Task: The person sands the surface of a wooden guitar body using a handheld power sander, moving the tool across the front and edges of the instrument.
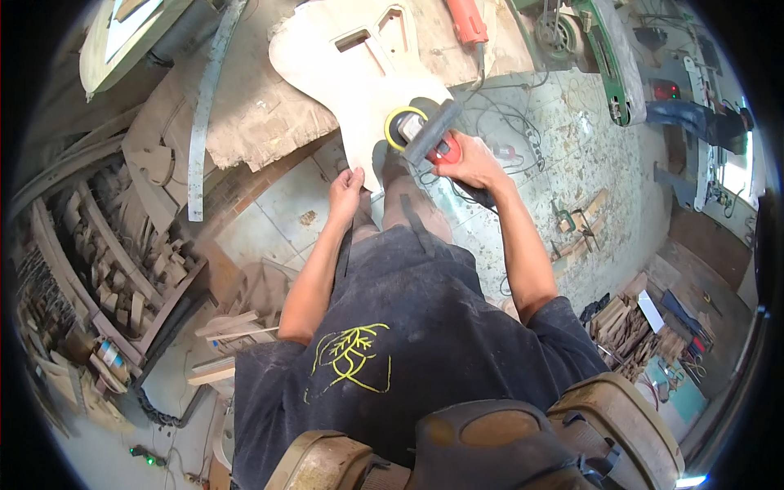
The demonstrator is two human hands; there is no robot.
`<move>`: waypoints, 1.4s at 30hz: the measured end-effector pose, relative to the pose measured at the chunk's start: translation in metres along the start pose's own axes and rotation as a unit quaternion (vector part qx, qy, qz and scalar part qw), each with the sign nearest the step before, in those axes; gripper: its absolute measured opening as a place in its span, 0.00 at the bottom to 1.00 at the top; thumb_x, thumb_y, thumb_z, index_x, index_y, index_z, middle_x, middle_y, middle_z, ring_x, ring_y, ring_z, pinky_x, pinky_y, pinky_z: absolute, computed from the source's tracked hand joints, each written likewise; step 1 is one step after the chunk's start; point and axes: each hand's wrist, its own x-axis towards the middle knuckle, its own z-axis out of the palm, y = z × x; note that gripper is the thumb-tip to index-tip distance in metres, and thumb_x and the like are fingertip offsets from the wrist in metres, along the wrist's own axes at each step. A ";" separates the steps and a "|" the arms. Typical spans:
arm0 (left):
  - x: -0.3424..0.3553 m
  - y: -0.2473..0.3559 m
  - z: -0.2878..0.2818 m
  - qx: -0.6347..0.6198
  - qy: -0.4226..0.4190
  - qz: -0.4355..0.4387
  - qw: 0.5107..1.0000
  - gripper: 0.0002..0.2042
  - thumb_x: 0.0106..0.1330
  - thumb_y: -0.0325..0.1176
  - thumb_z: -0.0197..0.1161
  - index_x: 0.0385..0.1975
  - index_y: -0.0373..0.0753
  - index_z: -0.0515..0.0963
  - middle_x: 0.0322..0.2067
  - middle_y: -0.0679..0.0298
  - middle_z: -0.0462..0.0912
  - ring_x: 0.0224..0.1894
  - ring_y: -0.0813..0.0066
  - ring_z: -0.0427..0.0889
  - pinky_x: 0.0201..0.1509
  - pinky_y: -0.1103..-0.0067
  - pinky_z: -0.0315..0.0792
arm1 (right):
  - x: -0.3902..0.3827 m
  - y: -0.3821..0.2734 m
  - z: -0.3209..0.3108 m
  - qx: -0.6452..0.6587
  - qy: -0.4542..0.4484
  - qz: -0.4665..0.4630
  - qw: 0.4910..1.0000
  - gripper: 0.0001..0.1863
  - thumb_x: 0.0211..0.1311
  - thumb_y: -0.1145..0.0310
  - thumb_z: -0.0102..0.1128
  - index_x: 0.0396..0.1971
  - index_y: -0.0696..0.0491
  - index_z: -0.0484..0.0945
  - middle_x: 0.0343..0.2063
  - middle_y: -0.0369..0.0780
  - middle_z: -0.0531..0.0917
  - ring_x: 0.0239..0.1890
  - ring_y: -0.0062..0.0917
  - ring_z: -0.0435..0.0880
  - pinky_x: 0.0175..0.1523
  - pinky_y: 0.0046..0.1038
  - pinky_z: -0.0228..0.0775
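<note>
A pale wooden guitar body [359, 82] with routed cavities lies on the dusty workbench [269, 122], its near end jutting past the bench edge. My left hand [346, 194] pinches that near tip, fingers closed on it. In my right hand [475, 166] is a red power sander [443, 151] with a yellow-rimmed round pad [390, 129]. A dark grey bar-shaped part crosses in front of the tool. The pad sits by the right edge of the body; whether it touches the wood I cannot tell.
A red power tool [468, 23] rests on the bench's far right. Left lies a long metal strip [204, 114]. A green-framed machine [606, 61] stands far right, near another person's legs [686, 116]. Cables [510, 114] and clamps [576, 224] are on the floor. Wood offcuts [122, 269] fill the left.
</note>
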 end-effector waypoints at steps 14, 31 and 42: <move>0.006 -0.010 -0.002 -0.021 0.008 -0.001 1.000 0.19 0.80 0.48 0.59 0.45 0.35 0.81 0.37 0.69 0.83 0.38 0.82 0.80 0.44 0.77 0.80 | -0.006 -0.003 0.009 0.035 -0.031 -0.040 0.998 0.41 0.41 0.49 0.76 0.54 0.61 0.78 0.38 0.54 0.87 0.43 0.49 0.87 0.54 0.42 0.76; 0.005 0.000 -0.002 -0.002 0.002 -0.004 1.000 0.18 0.81 0.45 0.58 0.46 0.33 0.80 0.38 0.66 0.84 0.39 0.80 0.83 0.44 0.79 0.81 | -0.003 -0.014 0.005 0.036 -0.020 -0.030 0.999 0.40 0.39 0.48 0.77 0.49 0.62 0.79 0.38 0.57 0.87 0.44 0.52 0.87 0.51 0.44 0.78; 0.003 0.002 -0.003 0.000 -0.002 -0.008 1.000 0.18 0.81 0.45 0.58 0.47 0.32 0.80 0.37 0.66 0.85 0.39 0.80 0.84 0.44 0.79 0.81 | -0.019 -0.014 0.020 0.010 -0.006 -0.017 1.000 0.40 0.40 0.47 0.76 0.50 0.61 0.79 0.38 0.56 0.87 0.42 0.51 0.87 0.51 0.43 0.77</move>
